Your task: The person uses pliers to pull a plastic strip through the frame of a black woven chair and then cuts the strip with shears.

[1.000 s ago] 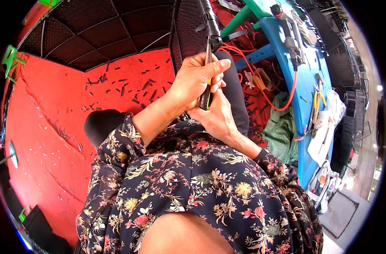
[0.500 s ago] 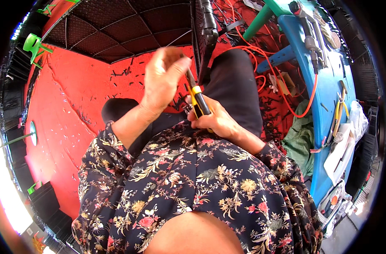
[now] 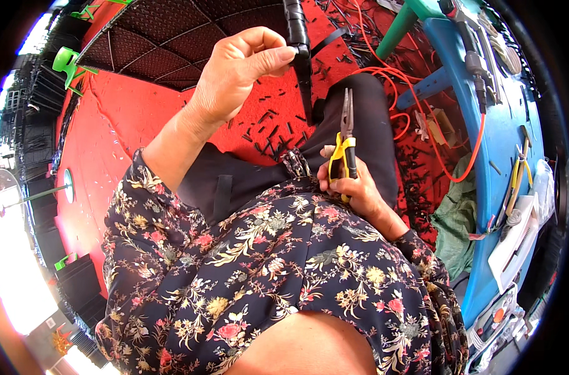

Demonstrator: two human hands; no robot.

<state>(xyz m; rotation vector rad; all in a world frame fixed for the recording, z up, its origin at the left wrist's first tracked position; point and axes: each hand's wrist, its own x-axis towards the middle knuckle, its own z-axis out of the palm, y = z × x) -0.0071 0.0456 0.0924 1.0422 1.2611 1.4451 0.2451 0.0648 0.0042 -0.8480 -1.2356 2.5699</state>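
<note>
The woven panel (image 3: 150, 40), upper left, looks covered; a strip (image 3: 329, 40) beside the wrapped post (image 3: 296, 25), upper centre, seems unfinished. The left hand (image 3: 244, 69) half-curls against the post, hold unclear; the right hand (image 3: 359, 187) grips pliers (image 3: 347, 134) mid-frame.

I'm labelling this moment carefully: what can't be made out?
All in the head view:
Whether the bare left hand pinches anything: its thumb hides the fingertips.
Gripped part of the yellow-and-black long-nosed steel pliers: covered by the bare right hand.
Far end of the glossy black post: cut off by the upper edge.
Material of the black floor scraps: too small.
</note>
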